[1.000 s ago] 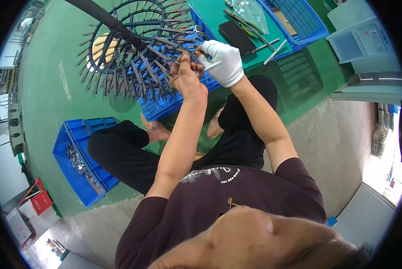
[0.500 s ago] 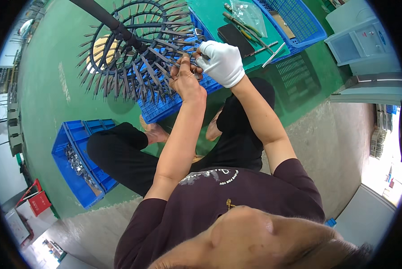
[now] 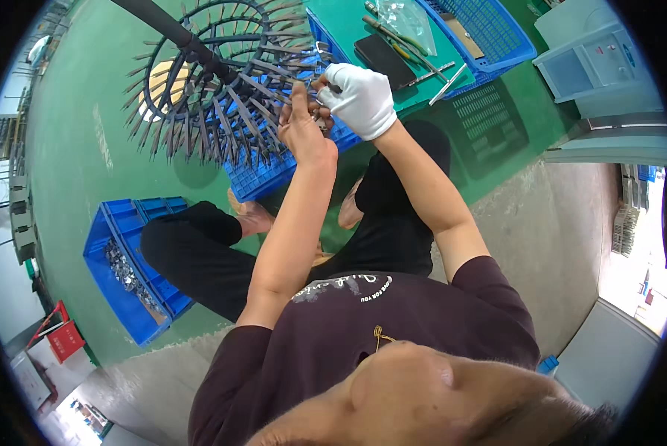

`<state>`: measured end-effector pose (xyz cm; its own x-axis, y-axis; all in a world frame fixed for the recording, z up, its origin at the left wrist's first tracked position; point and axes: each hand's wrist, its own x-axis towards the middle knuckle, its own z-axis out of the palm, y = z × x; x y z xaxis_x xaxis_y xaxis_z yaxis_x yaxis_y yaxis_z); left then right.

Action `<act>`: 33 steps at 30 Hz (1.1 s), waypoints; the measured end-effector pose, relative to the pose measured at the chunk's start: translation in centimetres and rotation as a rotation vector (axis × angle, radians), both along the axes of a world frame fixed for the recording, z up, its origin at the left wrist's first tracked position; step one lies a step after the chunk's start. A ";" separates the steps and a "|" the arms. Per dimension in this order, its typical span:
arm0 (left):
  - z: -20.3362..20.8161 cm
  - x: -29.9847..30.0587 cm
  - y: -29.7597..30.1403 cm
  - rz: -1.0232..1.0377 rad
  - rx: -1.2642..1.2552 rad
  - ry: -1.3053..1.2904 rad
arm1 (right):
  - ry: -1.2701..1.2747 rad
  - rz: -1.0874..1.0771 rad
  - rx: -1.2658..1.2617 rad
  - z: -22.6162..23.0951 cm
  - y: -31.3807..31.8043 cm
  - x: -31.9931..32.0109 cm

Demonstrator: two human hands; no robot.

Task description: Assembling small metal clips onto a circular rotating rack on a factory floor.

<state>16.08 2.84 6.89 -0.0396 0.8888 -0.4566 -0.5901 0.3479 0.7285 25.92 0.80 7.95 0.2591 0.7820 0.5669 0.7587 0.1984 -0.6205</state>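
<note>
My bare left hand [image 3: 306, 132] is at the near right side of a dark round rack [image 3: 200, 97], its thumb and fingers curled. Small shiny metal parts [image 3: 321, 125] show between those fingers, too small to name. Close beside it is my right hand [image 3: 365, 102] in a white glove, fingers bent in a pinch near the left fingertips. What the pinch holds is hidden. Many flat, pointed prongs stick out all round the rack's rings, and a thick dark rod [image 3: 159, 22] runs through its middle. Under the rack and hands stands a blue plastic crate [image 3: 255, 177].
On a green surface at the upper right lie a black case [image 3: 384, 61], pliers [image 3: 404, 46], metal rods [image 3: 448, 83] and a clear plastic bag [image 3: 411, 22]. A blue basket [image 3: 508, 56] stands beyond. At left, a blue bin [image 3: 129, 286] holds small metal parts.
Both hands stay at the rack's edge. My left index finger now points up a little more, and the right hand's pinch has shifted slightly. The whole view has moved a little.
</note>
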 end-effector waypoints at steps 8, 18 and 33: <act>0.7 -3.4 -3.0 -0.294 -0.097 -0.204 | 0.449 0.325 -0.204 2.7 -4.3 -1.0; 0.3 -5.4 -2.8 -0.398 -0.063 -0.093 | 0.616 0.641 -0.441 2.7 -4.7 0.0; 0.5 -8.9 -1.8 -0.524 0.219 -0.028 | 0.755 0.399 -0.367 1.1 -4.7 -3.0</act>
